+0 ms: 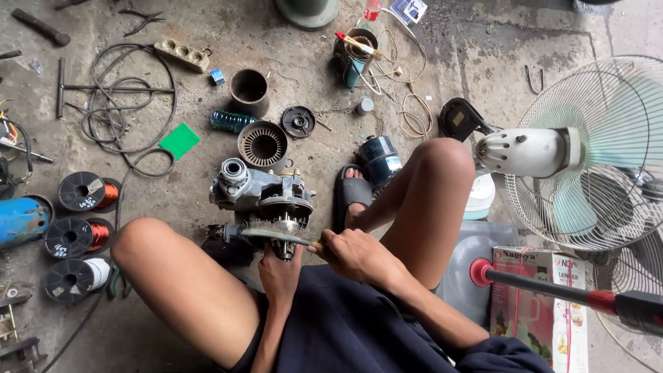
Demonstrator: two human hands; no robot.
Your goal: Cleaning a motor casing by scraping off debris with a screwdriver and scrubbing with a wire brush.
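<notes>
Mid-clean, seemingly: left hand [280, 271] grips the grimy motor housing [261, 197] from below, right hand [353, 252] clenches a wire brush [273, 231] across it

Grey metal motor housing [261, 192], centre of frame, with a darker ribbed face. Wire brush [273, 231], centre: silvery bristles on a pale yellow-tan handle. Floor [221, 27]: mottled grey concrete with dark stains. Green card [179, 141], upper left. Three black spools [81, 238], left edge; two carry copper-orange wire, one white. Blue cylinder [21, 220], far left. Black cable [128, 103], upper left, in loops. Fan [587, 152], right: white motor body, pale green blades behind a grey wire grille. Shorts [359, 324], bottom centre: dark navy. Sandal [353, 190], centre: dark grey. Red-and-black rod [552, 290], lower right, over a white, pink and green box [539, 311].
</notes>
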